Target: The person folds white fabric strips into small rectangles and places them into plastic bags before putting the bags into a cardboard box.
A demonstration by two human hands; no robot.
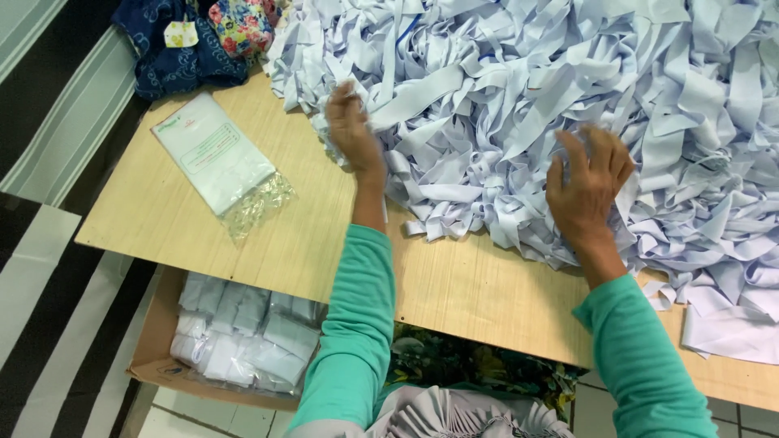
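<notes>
L hand [350, 126]: my fingers pinched strips at heap edge | R hand [586, 182]: fingers spread on white fabric strips [568, 89], piled on table [243, 243] | judged light, limp, tangle-prone; grip loose ends.

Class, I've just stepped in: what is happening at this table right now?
A person in green sleeves has both hands in a big heap of pale fabric strips on a wooden table. The left hand grips strips at the heap's near edge; the right hand rests, fingers spread, on the pile. A flat clear packet lies to the left, and a cardboard box of bagged white bundles sits below the table edge.
</notes>
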